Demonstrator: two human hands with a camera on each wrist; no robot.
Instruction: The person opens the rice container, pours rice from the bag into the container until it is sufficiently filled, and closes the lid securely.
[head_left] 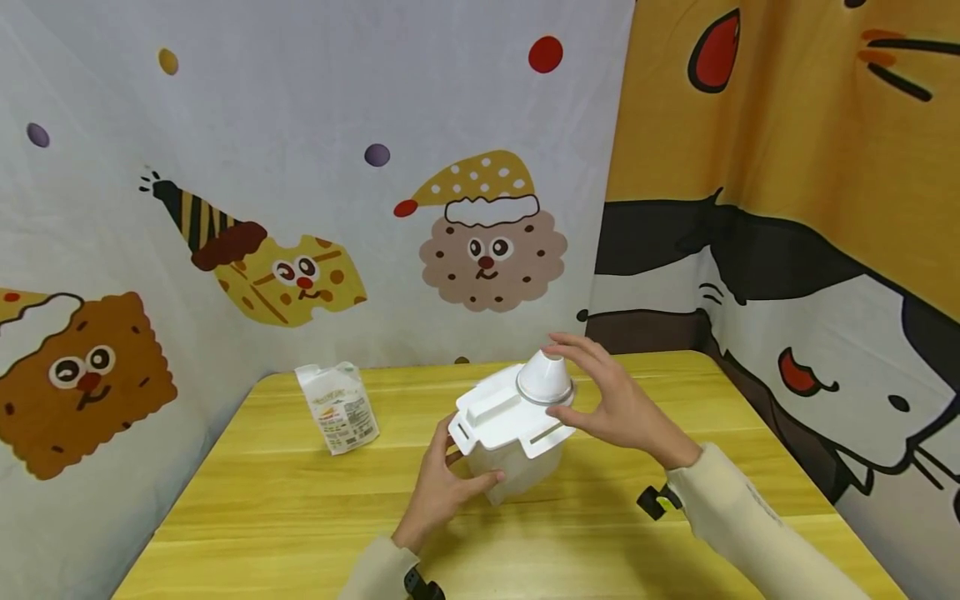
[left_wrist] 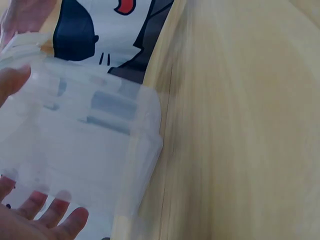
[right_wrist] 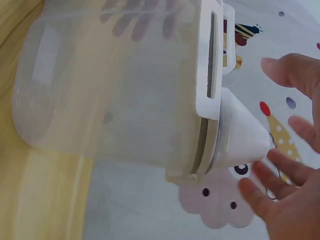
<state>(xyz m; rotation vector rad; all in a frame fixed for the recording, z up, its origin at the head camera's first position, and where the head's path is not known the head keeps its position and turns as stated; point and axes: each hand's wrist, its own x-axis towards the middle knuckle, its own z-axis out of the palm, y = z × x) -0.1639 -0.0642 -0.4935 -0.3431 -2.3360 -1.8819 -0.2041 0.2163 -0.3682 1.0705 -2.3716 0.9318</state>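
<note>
A translucent plastic storage container (head_left: pixel 525 468) is tilted over the table, topped by a white lid (head_left: pixel 491 421) with a white cone-shaped cap (head_left: pixel 543 379). My left hand (head_left: pixel 441 492) grips the container's body, thumb on the near side and fingers on the far left side; the left wrist view shows them against the clear wall. Beside the cone, my right hand (head_left: pixel 615 408) spreads its fingers and thumb loosely. In the right wrist view, its fingertips (right_wrist: pixel 248 187) lie close to the cone's narrow end; whether they touch it I cannot tell.
A white printed packet (head_left: pixel 341 410) stands on the left of the yellow wood-grain table (head_left: pixel 285 517). Cartoon-printed cloths (head_left: pixel 300 100) hang behind the table and along its sides.
</note>
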